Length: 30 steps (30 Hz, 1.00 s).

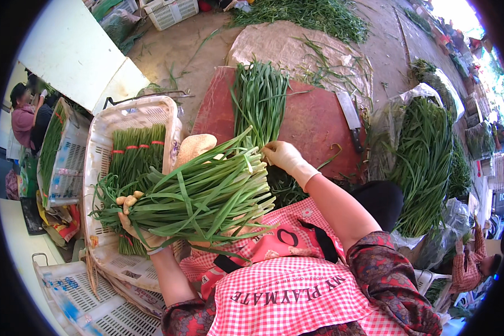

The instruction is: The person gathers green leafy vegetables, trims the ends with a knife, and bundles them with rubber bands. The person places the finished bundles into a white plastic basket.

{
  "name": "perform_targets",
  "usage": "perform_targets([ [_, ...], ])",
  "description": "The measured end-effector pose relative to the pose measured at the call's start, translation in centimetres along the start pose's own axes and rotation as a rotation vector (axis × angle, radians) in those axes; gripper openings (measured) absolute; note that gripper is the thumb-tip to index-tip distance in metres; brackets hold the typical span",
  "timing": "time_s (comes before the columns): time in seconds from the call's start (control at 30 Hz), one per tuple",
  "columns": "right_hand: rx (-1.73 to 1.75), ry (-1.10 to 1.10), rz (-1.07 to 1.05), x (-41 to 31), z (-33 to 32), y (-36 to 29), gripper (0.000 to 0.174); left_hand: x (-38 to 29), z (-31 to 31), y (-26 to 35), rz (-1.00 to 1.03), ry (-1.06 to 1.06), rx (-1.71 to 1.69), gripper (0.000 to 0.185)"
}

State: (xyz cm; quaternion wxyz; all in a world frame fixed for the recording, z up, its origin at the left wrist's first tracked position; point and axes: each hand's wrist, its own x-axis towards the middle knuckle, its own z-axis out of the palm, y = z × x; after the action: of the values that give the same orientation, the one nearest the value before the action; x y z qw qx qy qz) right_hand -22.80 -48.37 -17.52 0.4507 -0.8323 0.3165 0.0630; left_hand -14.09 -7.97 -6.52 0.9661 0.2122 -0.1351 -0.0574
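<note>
My left hand [140, 224], in a pale glove, is closed around the leafy end of a thick bunch of garlic chives [206, 195]. The bunch lies across my lap with its pale cut stems to the right. My right hand [284, 158], gloved too, pinches stem ends beside the bunch; whether they belong to it or to the pile behind is unclear. That second pile of chives [260, 101] rests on a red board [315, 126], leaves pointing away from me. A broad-bladed knife [350, 117] with a black handle lies on the board's right side.
On my left stands a white plastic crate [172, 126] holding chive bundles [138, 147] tied with red bands. Loose chives [422, 168] fill plastic bags at right. Beyond the board are a woven sack [269, 46] and a heap of greens [306, 17]. Other people work at both sides.
</note>
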Motion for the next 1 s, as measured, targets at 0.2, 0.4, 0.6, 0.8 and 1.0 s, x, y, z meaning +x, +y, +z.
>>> perform_targets([
  [0.2, -0.197, 0.004, 0.03, -0.9, -2.8, 0.8, 0.04, 0.9, -0.4, 0.3, -0.035, -0.048, -0.088, 0.026],
  [0.4, 0.703, 0.23, -0.273, -7.6, -6.2, -3.3, 0.025, 2.0, 2.7, 0.6, -0.075, -0.106, -0.19, 0.034],
  [0.6, 0.007, 0.067, -0.194, -15.2, -6.5, -7.3, 0.042, 1.9, 8.0, 0.1, -0.122, -0.255, -0.087, 0.041],
  [0.8, -0.194, 0.256, -0.284, -15.6, -4.2, -5.2, 0.027, 1.5, 11.7, 0.9, -0.222, -0.561, 0.249, 0.031],
  [1.0, -0.319, 0.19, -0.081, -13.6, -4.3, 0.7, 0.03, 0.3, 13.2, -0.3, -0.225, -0.519, 0.406, 0.027],
])
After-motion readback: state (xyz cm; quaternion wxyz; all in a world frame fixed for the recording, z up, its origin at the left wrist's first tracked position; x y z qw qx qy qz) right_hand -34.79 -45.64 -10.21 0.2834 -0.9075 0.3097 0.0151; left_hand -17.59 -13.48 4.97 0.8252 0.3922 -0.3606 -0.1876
